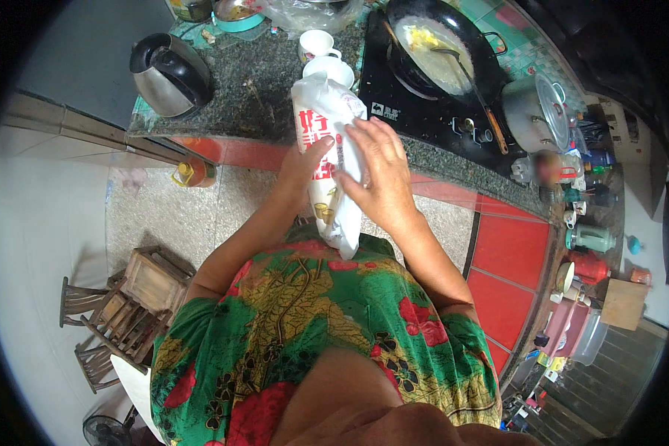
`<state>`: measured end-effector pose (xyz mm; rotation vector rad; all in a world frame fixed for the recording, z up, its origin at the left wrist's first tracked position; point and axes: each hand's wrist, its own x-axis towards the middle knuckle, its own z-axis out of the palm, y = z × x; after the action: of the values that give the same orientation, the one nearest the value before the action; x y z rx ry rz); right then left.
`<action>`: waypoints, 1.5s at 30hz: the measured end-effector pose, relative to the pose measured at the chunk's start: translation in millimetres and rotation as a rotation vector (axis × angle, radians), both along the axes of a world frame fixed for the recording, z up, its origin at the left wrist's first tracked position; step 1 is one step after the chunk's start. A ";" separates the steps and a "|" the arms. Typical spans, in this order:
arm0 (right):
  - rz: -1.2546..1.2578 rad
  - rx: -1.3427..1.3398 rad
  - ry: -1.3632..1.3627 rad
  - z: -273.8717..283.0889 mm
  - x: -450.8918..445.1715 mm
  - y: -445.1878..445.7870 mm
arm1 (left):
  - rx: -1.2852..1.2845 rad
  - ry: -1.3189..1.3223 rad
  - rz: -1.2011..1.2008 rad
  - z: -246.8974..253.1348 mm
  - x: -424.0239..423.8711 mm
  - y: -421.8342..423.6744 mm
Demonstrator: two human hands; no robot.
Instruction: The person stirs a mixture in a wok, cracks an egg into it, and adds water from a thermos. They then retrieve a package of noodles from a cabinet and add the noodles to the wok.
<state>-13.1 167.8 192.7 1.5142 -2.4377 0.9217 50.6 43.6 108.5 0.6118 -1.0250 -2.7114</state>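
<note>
Both hands are on a white plastic packet with red printed characters [320, 184], held lengthwise before my body at the counter's front edge. My left hand [306, 167] grips its left side, thumb across the front. My right hand [379, 173] lies against its right side with fingers spread over the film. Just beyond the packet's top stand a white bowl [329, 68] and a white cup [315, 43]. On the cooktop [384, 111] to the right rests a black wok [479, 42], holding pale liquid with yellow egg-like pieces [422, 39] and a wooden-handled metal turner [479, 95].
An electric kettle [167, 83] stands on the granite counter's left [240, 100]. A lidded metal pot [529, 111] is right of the wok. Bottles and cups line the right counter. An oil jug [195, 171] is on the floor, with wooden chairs [150, 279] at lower left.
</note>
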 end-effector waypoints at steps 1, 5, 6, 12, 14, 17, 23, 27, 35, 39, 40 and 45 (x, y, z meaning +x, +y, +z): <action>-0.013 -0.004 -0.007 -7.6 -5.4 2.3 | 0.023 -0.005 -0.007 0.4 0.8 -1.5; -0.049 0.000 -0.040 -15.8 -13.2 6.6 | 0.056 -0.021 -0.006 -2.5 0.3 -3.4; -0.045 0.004 -0.038 -14.9 -14.8 4.9 | 0.050 -0.045 0.004 -3.2 -0.8 -3.6; -0.085 -0.095 -0.030 -14.3 -39.3 -1.1 | -0.094 -0.098 -0.074 23.7 -8.8 9.4; -0.027 -0.173 0.049 -10.1 -54.1 5.2 | -0.092 -0.086 -0.067 10.5 -18.2 19.3; 0.064 -0.225 0.103 -6.6 -71.8 27.8 | -0.286 -0.059 -0.044 -6.6 -34.0 34.1; 0.415 -0.143 -0.090 -3.2 -116.9 103.8 | -0.156 -0.033 -0.030 24.3 -58.1 77.5; 0.502 -0.050 -0.100 -2.3 -147.1 142.7 | -0.083 -0.045 0.030 16.2 -70.4 101.2; 0.344 0.199 -0.258 1.6 -177.7 131.7 | -0.015 -0.021 0.138 1.3 -81.9 128.6; 0.319 0.245 0.153 4.4 -172.4 114.9 | 0.004 -0.014 0.171 4.4 -89.1 136.3; 0.358 0.152 0.185 6.0 -174.8 112.7 | 0.018 -0.014 0.170 -1.7 -89.6 135.0; 0.511 -0.072 0.171 20.1 -175.6 109.5 | 0.081 0.011 0.148 4.9 -91.4 130.1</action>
<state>-188.7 277.3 212.8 2.1357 -1.9099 0.8920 -40.8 173.7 113.4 0.6580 -0.8348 -2.6338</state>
